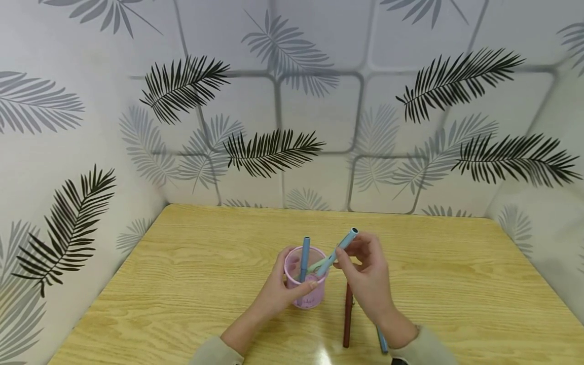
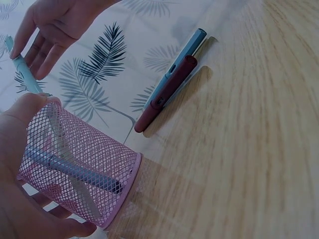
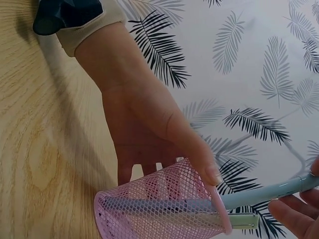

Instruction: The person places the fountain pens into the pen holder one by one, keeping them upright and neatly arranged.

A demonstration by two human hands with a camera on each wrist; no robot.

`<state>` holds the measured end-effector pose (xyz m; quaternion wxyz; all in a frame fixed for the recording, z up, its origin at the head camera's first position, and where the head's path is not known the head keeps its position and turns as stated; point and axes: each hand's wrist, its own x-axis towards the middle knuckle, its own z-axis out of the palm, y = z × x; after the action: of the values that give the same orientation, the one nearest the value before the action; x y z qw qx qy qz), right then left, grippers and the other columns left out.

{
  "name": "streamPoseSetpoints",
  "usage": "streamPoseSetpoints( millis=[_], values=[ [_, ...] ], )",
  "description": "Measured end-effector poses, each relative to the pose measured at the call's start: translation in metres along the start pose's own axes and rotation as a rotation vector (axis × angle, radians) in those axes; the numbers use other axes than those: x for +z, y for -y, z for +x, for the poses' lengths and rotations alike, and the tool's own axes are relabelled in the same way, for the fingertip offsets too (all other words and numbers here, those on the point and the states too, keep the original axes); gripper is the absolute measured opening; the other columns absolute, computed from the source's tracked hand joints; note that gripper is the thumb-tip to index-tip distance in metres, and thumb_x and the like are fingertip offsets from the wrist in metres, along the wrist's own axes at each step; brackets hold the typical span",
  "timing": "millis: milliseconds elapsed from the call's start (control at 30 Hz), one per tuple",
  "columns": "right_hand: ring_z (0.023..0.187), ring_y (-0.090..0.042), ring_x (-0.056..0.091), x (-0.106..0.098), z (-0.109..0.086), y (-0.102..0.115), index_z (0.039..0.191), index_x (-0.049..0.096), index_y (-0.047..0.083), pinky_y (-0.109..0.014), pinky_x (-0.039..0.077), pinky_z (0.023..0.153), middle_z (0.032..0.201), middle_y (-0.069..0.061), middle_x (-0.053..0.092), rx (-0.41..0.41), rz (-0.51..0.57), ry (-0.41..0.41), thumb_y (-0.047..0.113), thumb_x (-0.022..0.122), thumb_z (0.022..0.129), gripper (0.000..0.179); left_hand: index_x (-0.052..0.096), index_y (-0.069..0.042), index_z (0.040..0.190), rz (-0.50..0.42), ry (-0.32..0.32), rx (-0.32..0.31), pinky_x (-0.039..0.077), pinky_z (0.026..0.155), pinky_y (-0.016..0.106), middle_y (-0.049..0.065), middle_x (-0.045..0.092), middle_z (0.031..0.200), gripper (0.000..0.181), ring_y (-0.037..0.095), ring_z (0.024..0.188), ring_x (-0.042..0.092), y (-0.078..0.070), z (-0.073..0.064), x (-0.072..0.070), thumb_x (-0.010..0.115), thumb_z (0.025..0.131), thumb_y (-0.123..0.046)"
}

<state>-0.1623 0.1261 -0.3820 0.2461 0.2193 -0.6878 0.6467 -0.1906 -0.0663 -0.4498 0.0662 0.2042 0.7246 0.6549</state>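
My left hand (image 1: 279,290) grips a pink mesh pen cup (image 1: 309,300), its thumb near the rim and its fingers round the far side. In my right hand (image 1: 373,274), thumb and fingers pinch a light blue pen (image 1: 340,249) by its upper part. That pen slants over the rim, its lower end inside the cup. A darker blue pen (image 1: 305,257) stands in the cup, and a pale green pen (image 3: 244,221) leans there too, its end just past the rim.
Right of the cup, a dark red pen (image 1: 348,319) lies on the wooden table (image 1: 205,253). Alongside it is another blue pen (image 2: 193,44), partly hidden by my right wrist in the head view. A leaf-patterned wall (image 1: 319,177) stands behind the table.
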Motion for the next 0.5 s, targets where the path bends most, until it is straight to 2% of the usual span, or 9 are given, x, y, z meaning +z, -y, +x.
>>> streamPoseSetpoints(
  millis=[167,333,500],
  values=[
    [0.079,-0.019,0.061,0.003,-0.005,-0.002,0.110,0.047,-0.003,-0.032,0.055,0.061,0.090,-0.013,0.055,-0.001,-0.062,0.031,-0.008,0.061,0.085,0.029,0.022,-0.030,0.141,0.002,-0.001,-0.002,0.044,0.090,0.044,0.006,0.041,0.132,0.076,0.030,0.118,0.045,0.000,0.000,0.000,0.071,0.083,-0.028],
    [0.075,-0.016,0.059,0.003,-0.010,-0.007,0.107,0.050,-0.004,-0.030,0.052,0.050,0.087,-0.012,0.058,0.007,-0.149,0.061,-0.012,0.063,0.081,0.030,0.021,-0.025,0.143,0.019,0.000,0.000,0.044,0.090,0.045,0.007,0.040,0.132,0.078,0.030,0.119,0.044,0.002,0.001,-0.001,0.071,0.083,-0.028],
    [0.073,-0.013,0.058,0.000,-0.013,-0.008,0.101,0.056,0.005,-0.026,0.048,0.047,0.086,-0.002,0.061,0.047,-0.268,0.117,-0.004,0.068,0.081,0.024,0.019,-0.022,0.144,0.018,0.004,-0.012,0.043,0.091,0.046,0.009,0.039,0.134,0.079,0.032,0.120,0.042,0.000,0.000,-0.001,0.070,0.084,-0.025]
  ],
)
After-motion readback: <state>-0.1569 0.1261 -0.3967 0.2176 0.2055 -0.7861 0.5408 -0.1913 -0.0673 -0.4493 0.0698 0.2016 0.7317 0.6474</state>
